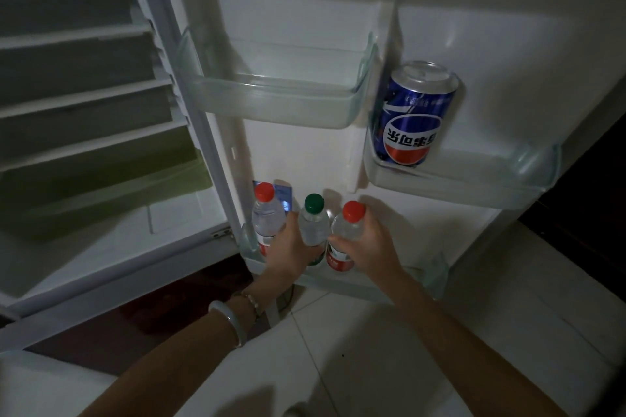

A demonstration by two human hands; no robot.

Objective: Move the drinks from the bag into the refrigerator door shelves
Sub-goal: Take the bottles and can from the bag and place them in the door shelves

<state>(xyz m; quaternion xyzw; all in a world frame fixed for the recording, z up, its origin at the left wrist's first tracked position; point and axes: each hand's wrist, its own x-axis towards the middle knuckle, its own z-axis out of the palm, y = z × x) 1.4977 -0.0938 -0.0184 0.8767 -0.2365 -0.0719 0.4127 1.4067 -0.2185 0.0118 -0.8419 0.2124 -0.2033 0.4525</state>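
Observation:
Three clear water bottles stand in the bottom door shelf (420,276) of the open refrigerator. At the left stands a red-capped bottle (266,213). My left hand (288,256) grips the green-capped bottle (314,223) in the middle. My right hand (367,242) wraps the red-capped bottle (349,227) to its right. A blue cola can (413,115) stands in the small right-hand door shelf (474,176) higher up. The bag is out of sight.
A wide clear door shelf (271,101) above the bottles holds nothing. The refrigerator's inner shelves (84,101) are at left. White tiled floor (372,349) lies below the door, dark floor (582,213) to the right.

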